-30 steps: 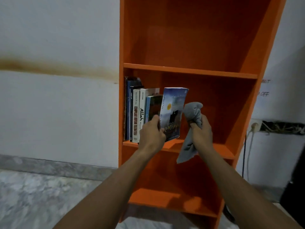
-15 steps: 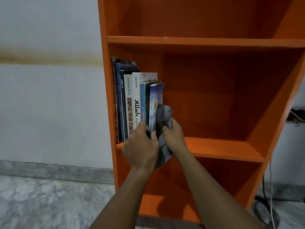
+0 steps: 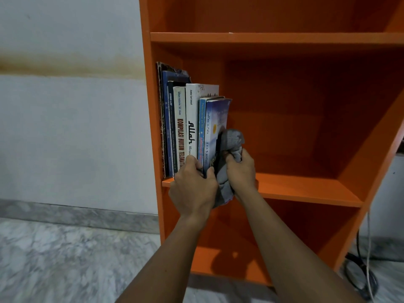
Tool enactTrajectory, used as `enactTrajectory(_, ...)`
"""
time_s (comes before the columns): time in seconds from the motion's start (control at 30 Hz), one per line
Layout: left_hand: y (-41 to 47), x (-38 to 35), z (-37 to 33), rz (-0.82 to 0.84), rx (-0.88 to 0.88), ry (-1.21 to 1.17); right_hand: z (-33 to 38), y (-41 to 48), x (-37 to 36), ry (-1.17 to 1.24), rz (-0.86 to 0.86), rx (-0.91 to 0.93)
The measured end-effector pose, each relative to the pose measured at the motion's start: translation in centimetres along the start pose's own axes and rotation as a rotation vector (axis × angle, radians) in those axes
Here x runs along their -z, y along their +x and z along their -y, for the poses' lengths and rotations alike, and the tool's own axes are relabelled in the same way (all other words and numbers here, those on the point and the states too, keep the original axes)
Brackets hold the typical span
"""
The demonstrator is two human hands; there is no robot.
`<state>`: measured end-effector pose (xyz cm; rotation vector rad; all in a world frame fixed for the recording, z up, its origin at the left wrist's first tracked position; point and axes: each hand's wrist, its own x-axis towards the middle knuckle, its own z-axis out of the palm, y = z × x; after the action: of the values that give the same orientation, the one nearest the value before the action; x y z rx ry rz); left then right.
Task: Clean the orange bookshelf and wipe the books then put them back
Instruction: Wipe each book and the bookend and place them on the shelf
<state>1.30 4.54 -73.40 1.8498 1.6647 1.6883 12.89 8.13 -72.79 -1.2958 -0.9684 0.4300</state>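
Item 1. Tall orange laminate bookshelf [image 3: 306, 190] – fills the frame from twelve through three to six o'clock. Three board levels show; the middle one carries the books.

Item 2. White painted wall [image 3: 65, 138], at nine o'clock of the bookshelf, crossed by a brown horizontal stain band [image 3: 65, 66].

Item 3. Grey-veined marble floor [image 3: 54, 259], at seven o'clock, meeting the wall at a grey stone skirting [image 3: 76, 215].

Item 4. Row of upright paperback books [image 3: 181, 127], standing on the middle board, packed against the left side panel. Spines face out, in white, dark blue and light blue.

Item 5. Blue paperback book with a sky-picture cover [image 3: 213, 127], at the three o'clock end of the row, upright and touching its neighbour, its foot hidden behind the hands.

Item 6. Left hand [image 3: 193, 189], at six o'clock of the row. Fingers and thumb are curled round the lower spine of the blue paperback, gripping it.

Item 7. Right hand [image 3: 241, 171], just beside the left, at its three o'clock. It is clenched on the cloth.

Item 8. Crumpled grey cloth [image 3: 232, 138] – bunched above the right fist against the blue paperback's front cover, with a tail hanging below between the two hands.

Item 9. Dark coiled cables [image 3: 363, 276], on the floor at five o'clock, outside the bookshelf's right panel.
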Motion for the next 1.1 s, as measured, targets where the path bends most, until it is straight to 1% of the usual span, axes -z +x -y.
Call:
enactTrajectory(0.3, 0.0, 0.2, 0.7, 0.020, -0.018, 0.012, 0.7, -0.6, 0.2, 0.044, -0.110, -0.011)
enactTrajectory(0.4, -0.4, 0.2, 0.9, 0.036, -0.035, 0.043, 0.4, -0.5, 0.0, 0.016, -0.131, -0.011)
enactTrajectory(0.5, -0.5, 0.1, 1.1, 0.042, -0.065, 0.066, 0.6, -0.5, -0.1, 0.008, -0.204, -0.006)
enactTrajectory(0.57, -0.8, 0.4, 1.3, 0.028, -0.102, 0.059, 0.8, -0.5, -0.1, 0.045, -0.250, 0.016)
enactTrajectory(0.63, -1.3, 0.8, 1.6, 0.031, -0.141, 0.055, 1.5, -1.2, 0.0, 0.111, -0.274, -0.009)
enactTrajectory(0.73, -3.0, 1.7, 3.4, 0.086, -0.244, 0.072, 1.9, -2.8, 1.2, 0.257, -0.301, -0.102)
enactTrajectory(0.8, -4.4, 2.4, 5.2, 0.149, -0.358, 0.106, 2.3, -4.8, 2.3, 0.288, -0.313, -0.095)
enactTrajectory(0.83, -5.1, 2.7, 6.2, 0.201, -0.419, 0.137, 2.5, -5.9, 2.8, 0.274, -0.326, -0.071)
enactTrajectory(0.87, -6.5, 3.0, 7.6, 0.294, -0.445, 0.174, 2.3, -7.5, 3.4, 0.248, -0.333, -0.046)
enactTrajectory(0.9, -7.5, 3.3, 8.8, 0.423, -0.422, 0.212, 2.3, -8.8, 3.8, 0.224, -0.322, -0.025)
enactTrajectory(0.93, -9.2, 3.6, 10.2, 0.597, -0.329, 0.242, 1.7, -10.5, 4.5, 0.185, -0.309, -0.027)
enactTrajectory(1.0, -12.2, 3.4, 13.2, 1.004, -0.041, 0.258, 0.3, -13.3, 5.7, 0.110, -0.291, -0.067)
enactTrajectory(1.03, -13.5, 3.4, 14.3, 1.191, 0.065, 0.282, -0.6, -14.5, 6.2, 0.088, -0.279, -0.093)
enactTrajectory(1.07, -14.7, 3.4, 15.2, 1.360, 0.086, 0.354, -1.6, -15.8, 6.9, 0.065, -0.271, -0.127)
enactTrajectory(1.1, -15.5, 3.6, 15.8, 1.504, 0.054, 0.460, -2.8, -16.8, 7.6, 0.028, -0.264, -0.172)
